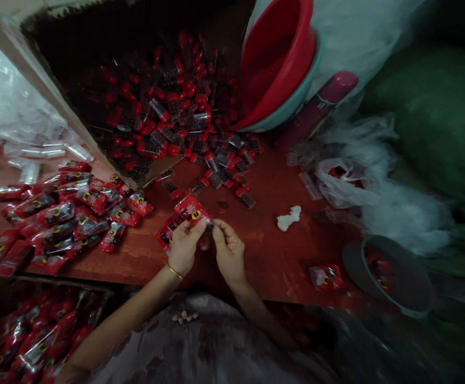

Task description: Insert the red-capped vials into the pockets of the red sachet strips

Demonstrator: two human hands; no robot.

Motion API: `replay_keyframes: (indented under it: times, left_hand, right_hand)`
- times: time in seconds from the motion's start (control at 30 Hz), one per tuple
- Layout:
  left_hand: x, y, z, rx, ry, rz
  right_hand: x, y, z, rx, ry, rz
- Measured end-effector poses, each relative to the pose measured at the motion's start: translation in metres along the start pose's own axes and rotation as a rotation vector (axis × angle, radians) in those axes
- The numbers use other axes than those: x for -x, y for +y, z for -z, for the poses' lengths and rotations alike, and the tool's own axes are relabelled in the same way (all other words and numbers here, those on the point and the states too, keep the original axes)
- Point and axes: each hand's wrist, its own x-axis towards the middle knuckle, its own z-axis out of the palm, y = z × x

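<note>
Red-brown wooden table [268, 256]. On it: heap of red wrapped packets [60, 213] left of the hands; loose red-capped clear pieces [220, 170] beyond them; white crumpled scrap [289, 218] to the right; single red packet [326, 277] lower right.

Reddish wood table [264, 250], dim light; green sack [436, 117] at right, cardboard box [56, 106] w/ flap at back.

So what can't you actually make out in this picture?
Head view only:
- Print on the red packet in the left hand: too small.
- What the right hand pinches: hidden by fingers.
- Grey bowl contents: blurred, dark.
- Box of packets: cut off by the left edge.
</note>
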Motion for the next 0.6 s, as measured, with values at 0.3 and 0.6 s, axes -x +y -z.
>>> replay_keyframes:
  times: [0.3,0.6]
  left_hand:
    - [0.001,0.000,0.010,-0.092,-0.118,0.013]
    - [0.001,0.008,0.012,-0.045,-0.154,0.015]
  right_hand:
    - [0.000,0.004,0.013,0.108,-0.084,-0.056]
    - [0.001,0.003,0.005,0.013,-0.140,-0.033]
